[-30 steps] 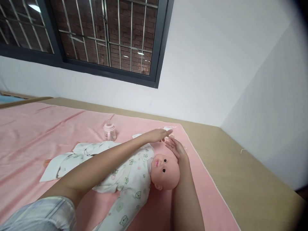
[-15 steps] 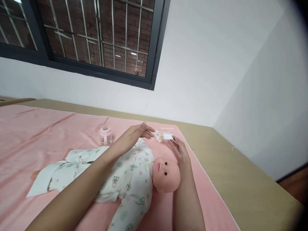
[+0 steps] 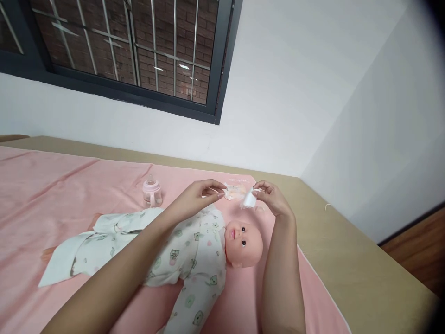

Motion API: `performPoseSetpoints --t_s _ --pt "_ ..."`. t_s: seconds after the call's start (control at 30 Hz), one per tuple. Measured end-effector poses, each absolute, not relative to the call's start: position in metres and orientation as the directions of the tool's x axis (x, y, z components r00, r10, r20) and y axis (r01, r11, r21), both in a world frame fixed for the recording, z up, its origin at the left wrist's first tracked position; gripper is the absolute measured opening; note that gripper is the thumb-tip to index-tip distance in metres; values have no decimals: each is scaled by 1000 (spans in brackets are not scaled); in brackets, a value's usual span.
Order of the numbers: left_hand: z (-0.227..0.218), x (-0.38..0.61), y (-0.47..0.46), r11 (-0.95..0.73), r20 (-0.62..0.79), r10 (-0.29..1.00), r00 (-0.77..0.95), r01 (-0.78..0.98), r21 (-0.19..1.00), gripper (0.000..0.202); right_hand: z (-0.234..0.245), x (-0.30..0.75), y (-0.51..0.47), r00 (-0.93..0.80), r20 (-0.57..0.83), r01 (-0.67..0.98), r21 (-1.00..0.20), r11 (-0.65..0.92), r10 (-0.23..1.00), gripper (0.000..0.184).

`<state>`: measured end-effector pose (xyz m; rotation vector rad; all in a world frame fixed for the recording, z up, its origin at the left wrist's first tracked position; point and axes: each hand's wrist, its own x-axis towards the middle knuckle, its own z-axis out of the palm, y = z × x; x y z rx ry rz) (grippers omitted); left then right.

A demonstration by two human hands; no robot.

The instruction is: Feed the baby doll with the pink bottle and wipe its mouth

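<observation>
A baby doll (image 3: 243,243) in a white, animal-print outfit lies on its back, head to the right. Beyond its head, my right hand (image 3: 274,198) pinches a small white piece (image 3: 249,198) between thumb and fingers; its exact kind is unclear. At the left end of a crinkled clear plastic wrapper (image 3: 235,190), my left hand (image 3: 205,192) has its thumb and fingertips closed in on the edge. The wrapper and the white piece are very close, and I cannot tell whether they are joined. My left forearm crosses over the doll's body and hides part of it.
A pink-topped baby bottle (image 3: 152,192) stands upright past the doll's legs. Everything rests on a pink cloth (image 3: 69,185) spread over a wooden surface (image 3: 333,250). A white wall (image 3: 278,93) and a barred window (image 3: 139,51) rise behind.
My right hand has risen from beside the wrapper and now grips the white piece, which has tilted. My left fingers have closed toward the wrapper's edge. The view has shifted slightly.
</observation>
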<state>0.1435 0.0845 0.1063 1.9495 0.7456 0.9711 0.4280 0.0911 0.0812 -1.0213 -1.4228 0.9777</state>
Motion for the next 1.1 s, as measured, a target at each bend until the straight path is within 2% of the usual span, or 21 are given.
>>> performPoseSetpoints --t_s 0.2,0.27,0.37,0.57,0.7,0.87,1.1 --pt "93 152 79 -549 397 743 539 151 822 62 114 399 61 -294 322 220 -893 392 900 25" --pt "94 154 77 -572 407 715 569 141 808 57 122 389 52 -350 317 232 -883 409 882 25" --pt "98 155 75 -571 377 675 634 126 811 38 128 379 44 -379 336 234 -867 441 862 24" --pt "103 151 78 -556 373 649 663 80 827 29 124 374 50 -338 377 209 -863 460 862 25" --pt "101 152 78 -583 471 672 571 17 812 23 122 367 55 -321 375 203 -870 450 870 25" --pt "101 155 76 -627 561 705 433 12 779 16 122 350 53 -240 381 254 -863 436 893 36" --pt "104 154 74 -552 522 786 331 -7 834 22 122 348 53 -192 470 367 -780 507 862 44"
